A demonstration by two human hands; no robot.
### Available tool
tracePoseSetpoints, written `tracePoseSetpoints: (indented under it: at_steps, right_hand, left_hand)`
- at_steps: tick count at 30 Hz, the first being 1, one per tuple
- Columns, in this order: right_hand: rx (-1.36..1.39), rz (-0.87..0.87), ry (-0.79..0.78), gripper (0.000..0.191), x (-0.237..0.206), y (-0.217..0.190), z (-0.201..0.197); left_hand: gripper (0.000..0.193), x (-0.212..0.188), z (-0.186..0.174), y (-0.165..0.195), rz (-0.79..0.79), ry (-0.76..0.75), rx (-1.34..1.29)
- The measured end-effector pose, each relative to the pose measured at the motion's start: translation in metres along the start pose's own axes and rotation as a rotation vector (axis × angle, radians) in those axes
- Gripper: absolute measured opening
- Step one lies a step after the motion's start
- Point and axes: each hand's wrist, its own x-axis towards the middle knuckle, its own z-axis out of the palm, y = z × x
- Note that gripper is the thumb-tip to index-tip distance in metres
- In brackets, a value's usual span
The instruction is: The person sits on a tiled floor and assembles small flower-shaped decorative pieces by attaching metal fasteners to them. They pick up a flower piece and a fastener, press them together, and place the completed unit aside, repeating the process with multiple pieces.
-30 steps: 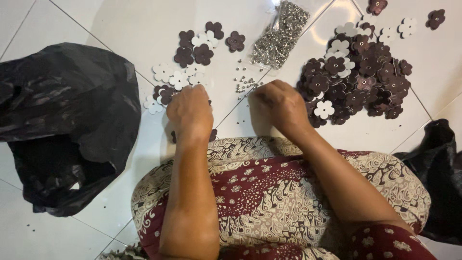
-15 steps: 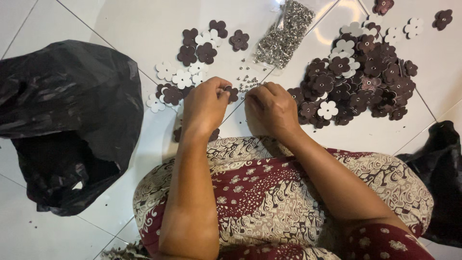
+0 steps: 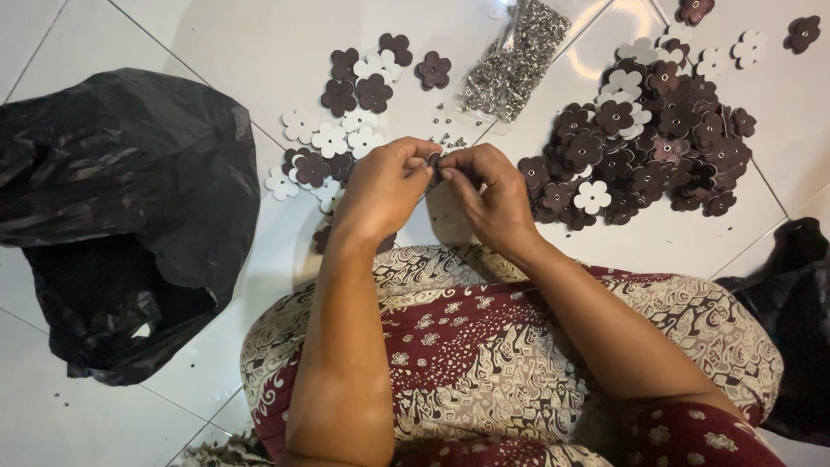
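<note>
- Lying farthest to the left of the left hand [image 3: 383, 192], a crumpled black plastic bag [image 3: 121, 207] is gaping open on the white tiled floor [image 3: 216, 52].
- Spreading just beyond and left of the left hand, a small scatter of brown and white flower cut-outs [image 3: 346, 112] is resting flat on the tiles.
- Meeting above the patterned cloth [image 3: 484, 346] on the lap, both hands are now pinching together; a second ago they were lying apart and pressed knuckles-up near the floor, so a piece has evidently been picked up and brought between them.
- Closing its thumb and fingers, the left hand is gripping a small dark flower piece [image 3: 435, 161], mostly hidden between the fingertips.
- Pressing in from the other side, the right hand [image 3: 493, 195] is nipping the same piece with its fingertips; whether a metal part is also being held cannot be told.
- Lying beyond the hands, a clear bag of small metal eyelets [image 3: 512, 65] is sitting with loose eyelets [image 3: 445, 130] spilling toward the fingers.
- Heaping to the right of the right hand, a large pile of brown flower cut-outs [image 3: 657, 138] is waiting, and a dark cloth [image 3: 795, 303] is showing at the far right.
</note>
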Motion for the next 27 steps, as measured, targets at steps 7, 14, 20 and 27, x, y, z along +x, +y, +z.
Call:
tracePoseSetpoints:
  at_steps: [7, 14, 20, 27]
  right_hand:
    - [-0.027, 0.029, 0.013, 0.01, 0.0, 0.002, -0.001]
    - [-0.013, 0.075, -0.023, 0.011, 0.0, 0.002, -0.002]
    - [0.123, 0.177, 0.05, 0.025, 0.0, 0.005, 0.001]
    - [0.545, 0.325, -0.018, 0.021, -0.001, 0.014, 0.003]
  left_hand:
    - [0.031, -0.005, -0.004, 0.012, -0.088, -0.032, -0.006]
    - [0.029, -0.008, -0.003, 0.015, -0.07, -0.027, 0.032]
    - [0.027, -0.008, -0.001, 0.014, -0.029, -0.046, 0.035]
    - [0.028, -0.003, 0.002, 0.004, 0.136, 0.058, -0.018]
